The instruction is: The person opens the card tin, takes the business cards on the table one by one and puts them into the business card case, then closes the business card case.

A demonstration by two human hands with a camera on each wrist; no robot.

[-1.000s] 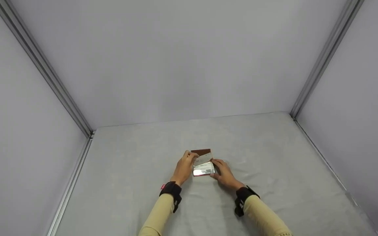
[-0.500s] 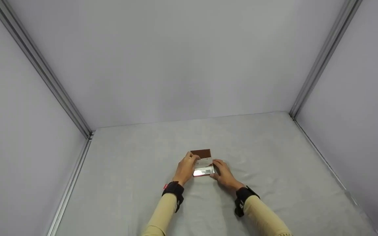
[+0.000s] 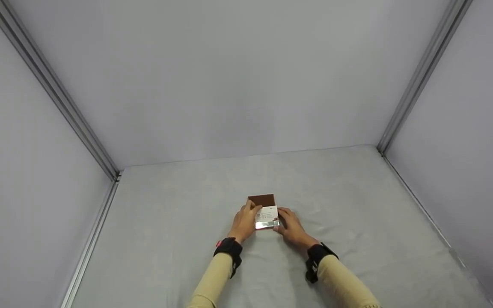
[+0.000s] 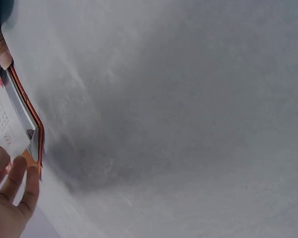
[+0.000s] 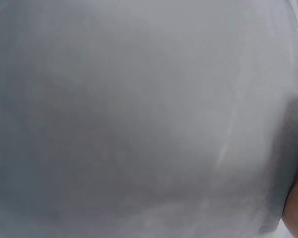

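Grey cloth covers the worktop (image 3: 165, 239), and from my remote seat I see both hands meeting near the middle of it, somewhat toward the near edge. Starting on the left, my left hand (image 3: 243, 221) has its fingers curled round the left side of a card case (image 3: 262, 200), brown on its raised lid and shiny metal at its lower edge. In the left wrist view the case shows an orange-red rim, and the fingers (image 4: 20, 183) lie close together under its corner. A white card (image 3: 267, 212) with small print lies in the open case, between the two hands. To the right, my right hand (image 3: 290, 226) pinches the right side of the case with bent fingers. The right wrist view gives only grey cloth and a sliver of skin at the right border. Both sleeves are tan, with black wrist straps.
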